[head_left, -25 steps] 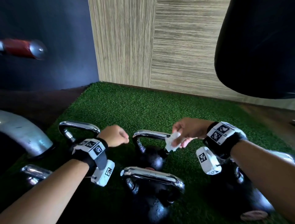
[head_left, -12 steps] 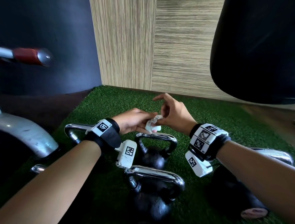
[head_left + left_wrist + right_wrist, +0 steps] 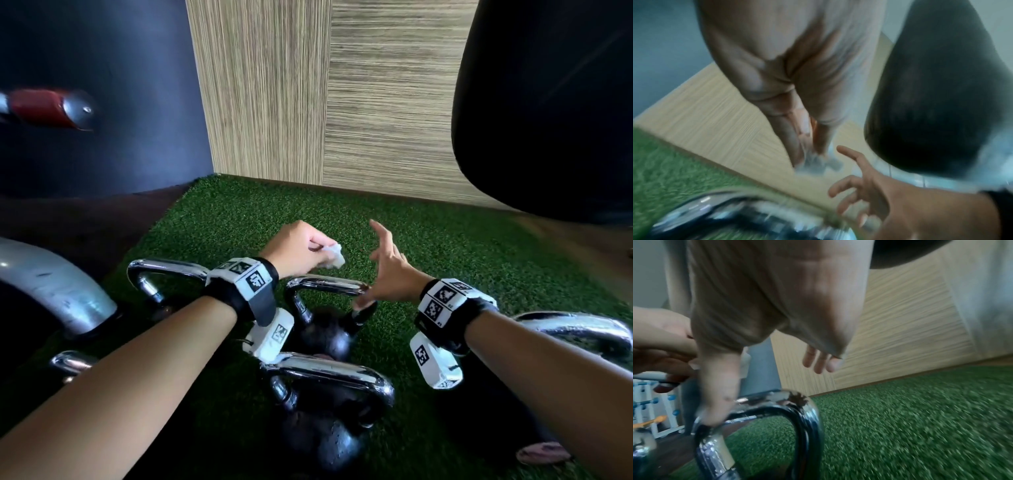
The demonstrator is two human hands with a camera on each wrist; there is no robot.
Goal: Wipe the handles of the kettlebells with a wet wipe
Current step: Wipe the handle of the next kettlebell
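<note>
Several black kettlebells with chrome handles stand on green turf. My left hand [image 3: 301, 248] hovers above the middle kettlebell's handle [image 3: 327, 285] and pinches a crumpled white wet wipe [image 3: 333, 258]. The wipe [image 3: 816, 161] shows blurred at my left fingertips in the left wrist view. My right hand [image 3: 383, 270] is open with fingers spread, its thumb down by the right end of that handle. In the right wrist view the thumb [image 3: 719, 395] touches the chrome handle [image 3: 777, 404]. A nearer kettlebell [image 3: 329, 404] stands just below my wrists.
More chrome handles sit at the left [image 3: 164, 270] and right [image 3: 575, 329]. A grey metal tube [image 3: 51, 287] curves at the far left, with a red-gripped bar [image 3: 44, 108] above. A large black bag [image 3: 548, 102] hangs at upper right. Wood-panel wall [image 3: 325, 102] backs the turf [image 3: 462, 260].
The wipe passed from my right hand to my left. My hands have parted; the right one opened and dropped toward the middle handle's right end.
</note>
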